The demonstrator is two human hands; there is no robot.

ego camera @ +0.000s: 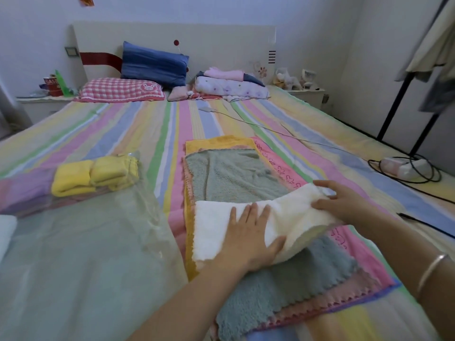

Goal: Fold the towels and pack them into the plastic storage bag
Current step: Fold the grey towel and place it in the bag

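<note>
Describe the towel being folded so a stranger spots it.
On the striped bed, right of the clear plastic storage bag, lies a stack of towels. The fluffy white towel tops it, left hand pressing, right hand gripping: the only white one.

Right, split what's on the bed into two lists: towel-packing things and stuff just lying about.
For the job:
white towel, pressed flat by the left hand and gripped at its edge by the right hand
grey towel
pink towel
folded yellow towels
plastic storage bag

Lying about:
blue pillow
checked pillow
folded bedding
pale device
</note>
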